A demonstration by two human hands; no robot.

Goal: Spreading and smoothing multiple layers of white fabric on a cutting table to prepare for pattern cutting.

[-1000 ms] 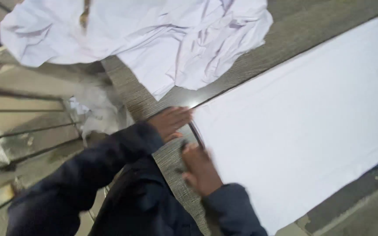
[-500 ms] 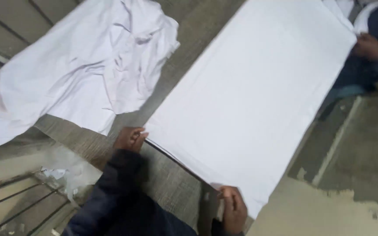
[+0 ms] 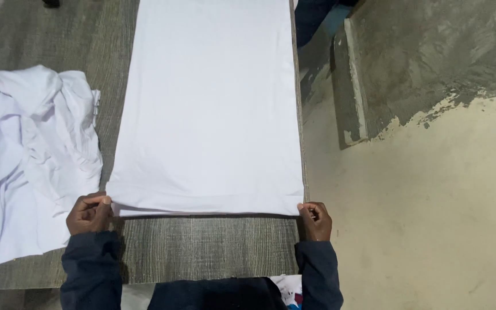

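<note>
A flat white cloth (image 3: 210,109) lies stretched lengthwise on a grey wood-grain table (image 3: 202,247), running away from me. My left hand (image 3: 89,213) pinches its near left corner. My right hand (image 3: 315,220) pinches its near right corner at the table's right edge. Both sleeves are dark blue. The near hem is pulled straight between the two hands. The cloth's far end runs out of view at the top.
A rumpled heap of white garments (image 3: 27,155) lies on the table to the left of the cloth. To the right, a rough concrete floor (image 3: 420,183) with a raised ledge (image 3: 354,80). Another person's dark blue clothing (image 3: 314,17) shows at the far end.
The view has swung round so that the cloth now lies straight ahead. My hands have spread apart to its two near corners, and the hem is taut.
</note>
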